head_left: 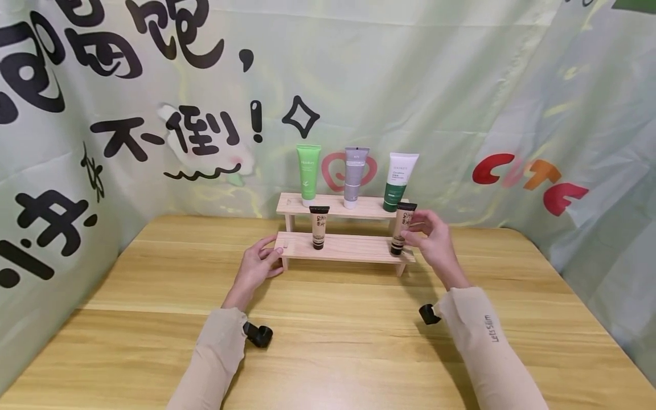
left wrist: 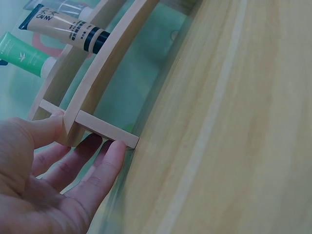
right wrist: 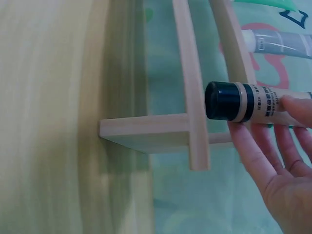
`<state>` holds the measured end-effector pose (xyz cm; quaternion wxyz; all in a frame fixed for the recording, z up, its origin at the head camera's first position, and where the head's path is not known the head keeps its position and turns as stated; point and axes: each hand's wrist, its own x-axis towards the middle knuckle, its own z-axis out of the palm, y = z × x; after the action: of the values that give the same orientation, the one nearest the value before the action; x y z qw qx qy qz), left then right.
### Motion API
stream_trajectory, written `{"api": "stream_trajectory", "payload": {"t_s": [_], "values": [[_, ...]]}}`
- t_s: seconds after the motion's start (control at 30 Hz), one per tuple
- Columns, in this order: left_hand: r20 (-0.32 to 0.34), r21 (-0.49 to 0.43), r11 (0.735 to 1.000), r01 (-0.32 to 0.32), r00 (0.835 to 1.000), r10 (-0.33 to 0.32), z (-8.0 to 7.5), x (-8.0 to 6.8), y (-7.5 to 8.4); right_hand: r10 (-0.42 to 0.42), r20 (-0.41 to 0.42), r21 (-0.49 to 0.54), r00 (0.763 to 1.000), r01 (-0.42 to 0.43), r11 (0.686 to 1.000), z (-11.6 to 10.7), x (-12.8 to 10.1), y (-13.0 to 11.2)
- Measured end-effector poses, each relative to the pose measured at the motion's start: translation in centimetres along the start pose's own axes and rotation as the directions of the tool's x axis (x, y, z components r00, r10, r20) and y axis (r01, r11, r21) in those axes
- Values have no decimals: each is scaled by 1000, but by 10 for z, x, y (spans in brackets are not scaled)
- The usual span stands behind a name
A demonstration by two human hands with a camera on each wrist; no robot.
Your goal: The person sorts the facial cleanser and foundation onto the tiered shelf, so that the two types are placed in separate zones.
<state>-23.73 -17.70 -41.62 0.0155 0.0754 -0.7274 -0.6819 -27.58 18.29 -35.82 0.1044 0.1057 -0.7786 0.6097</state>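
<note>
A two-tier wooden shelf (head_left: 353,249) stands at the middle back of the table. On its upper tier stand a green tube (head_left: 308,173), a grey tube (head_left: 355,176) and a white and dark green tube (head_left: 400,181). A beige tube with a black cap (head_left: 319,226) stands cap down on the lower tier. My right hand (head_left: 415,228) (right wrist: 263,119) pinches a second beige tube (head_left: 402,228) (right wrist: 253,102), upright with its cap down at the lower tier's right end. My left hand (head_left: 271,256) (left wrist: 87,131) touches the shelf's left end (left wrist: 105,129) with straight fingers, thumb on top.
The wooden table (head_left: 328,347) extends in front of the shelf. A printed green fabric backdrop (head_left: 461,102) closes in the back and both sides. Black wrist mounts (head_left: 258,335) (head_left: 427,314) hang under my sleeves.
</note>
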Motion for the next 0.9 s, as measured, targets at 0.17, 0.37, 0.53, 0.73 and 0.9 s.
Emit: {"api": "stream_trajectory", "payload": {"t_s": [0.17, 0.37, 0.53, 0.73, 0.9], "values": [[0, -4, 1000, 3, 1000, -3, -3, -1, 0, -77, -14, 6, 997, 77, 997, 9, 0, 5], [-3, -19, 1000, 8, 1000, -8, -6, -2, -1, -143, -43, 10, 989, 144, 990, 15, -1, 10], [-5, -8, 1000, 15, 1000, -15, -9, -2, -1, -192, -50, 41, 980, 194, 980, 17, -4, 13], [-5, -8, 1000, 9, 1000, -9, -10, -2, 1, -204, -39, 38, 978, 206, 978, 19, -4, 14], [0, 10, 1000, 1, 1000, -1, -8, 0, 1, -191, -22, 23, 981, 191, 981, 16, -6, 15]]}}
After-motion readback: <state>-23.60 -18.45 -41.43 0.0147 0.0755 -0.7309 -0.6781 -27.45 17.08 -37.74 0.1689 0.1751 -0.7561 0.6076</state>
